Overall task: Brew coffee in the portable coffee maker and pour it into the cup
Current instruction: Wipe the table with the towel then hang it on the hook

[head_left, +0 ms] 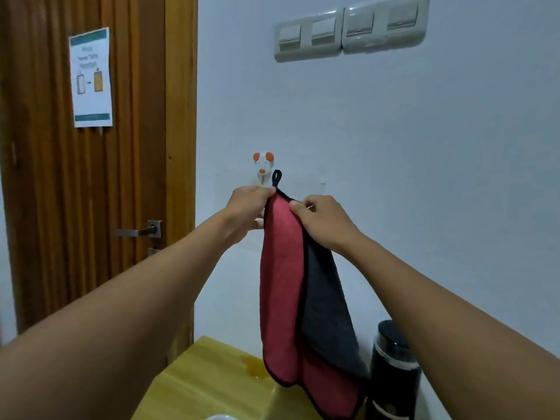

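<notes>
A: Position of the portable coffee maker [394,374]?
B: Black cylinder, upright on the bench [212,374], well below the right hand [321,219] and under that forearm, close to the wall. The towel's lower hem overlaps its left side in view.
A: Cup?
B: A white rim [218,417] shows at the bottom edge, far below the left hand [247,207]. Too little is in view to tell what it is.
A: Hands?
B: Both raised, both holding the towel [281,283], red on one face, dark grey on the other. Left hand pinches the top corner just under the black loop [276,177]. Right hand pinches the upper edge just beside it, thumb on the red face. The towel hangs from the two grips.
A: Loop on the hook?
B: No. The loop stands free, just right of the white-and-orange hook [263,169], which sits on the wall just above the left hand.
A: Other entries?
B: Small yellowish puddle [254,366] on the bench, below the left hand, beside the towel's hem. Wall switches [351,30] high above the right hand. Wooden door [60,177] left of the left hand, with a paper notice [91,77] and a metal handle [138,230].
</notes>
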`<action>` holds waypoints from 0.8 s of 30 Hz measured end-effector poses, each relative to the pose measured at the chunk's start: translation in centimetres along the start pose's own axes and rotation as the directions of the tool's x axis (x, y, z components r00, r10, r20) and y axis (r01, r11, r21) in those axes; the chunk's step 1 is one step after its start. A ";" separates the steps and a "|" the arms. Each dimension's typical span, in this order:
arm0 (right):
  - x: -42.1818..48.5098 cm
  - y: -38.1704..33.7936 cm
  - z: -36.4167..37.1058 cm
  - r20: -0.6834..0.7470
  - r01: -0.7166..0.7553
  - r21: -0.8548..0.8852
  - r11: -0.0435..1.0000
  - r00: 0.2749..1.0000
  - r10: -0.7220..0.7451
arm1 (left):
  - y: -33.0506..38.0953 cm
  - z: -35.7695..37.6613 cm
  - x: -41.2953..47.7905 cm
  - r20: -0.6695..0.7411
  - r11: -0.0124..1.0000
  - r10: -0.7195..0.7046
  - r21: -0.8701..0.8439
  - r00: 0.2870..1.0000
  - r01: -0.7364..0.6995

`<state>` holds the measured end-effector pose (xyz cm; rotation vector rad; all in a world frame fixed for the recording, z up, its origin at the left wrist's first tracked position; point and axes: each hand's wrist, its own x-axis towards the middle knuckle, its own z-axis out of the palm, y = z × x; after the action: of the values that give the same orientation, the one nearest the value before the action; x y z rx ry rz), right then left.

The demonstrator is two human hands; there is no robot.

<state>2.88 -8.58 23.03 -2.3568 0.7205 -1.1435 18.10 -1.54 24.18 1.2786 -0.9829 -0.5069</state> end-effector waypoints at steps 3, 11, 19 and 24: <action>3.2 1.0 2.1 0.013 -0.038 0.030 0.999 0.999 0.037 | -0.7 -0.7 3.6 -0.036 0.999 -0.038 0.000 0.999 0.038; 8.6 2.8 5.9 0.041 -0.117 0.040 0.992 0.992 0.116 | -2.6 -2.4 9.5 -0.103 0.994 -0.082 0.058 0.991 0.088; 9.0 4.3 7.9 0.076 -0.153 0.048 0.987 0.986 0.150 | -4.6 -3.1 10.4 -0.075 0.986 -0.127 0.095 0.989 0.134; 8.0 5.0 8.2 0.066 -0.132 0.128 0.983 0.990 0.124 | -5.0 -2.9 10.1 -0.044 0.997 -0.035 0.070 0.998 0.038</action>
<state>12.39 -16.20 20.21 -2.1907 0.7411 -1.0318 26.78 -9.17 22.72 1.3674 -0.9507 -0.4744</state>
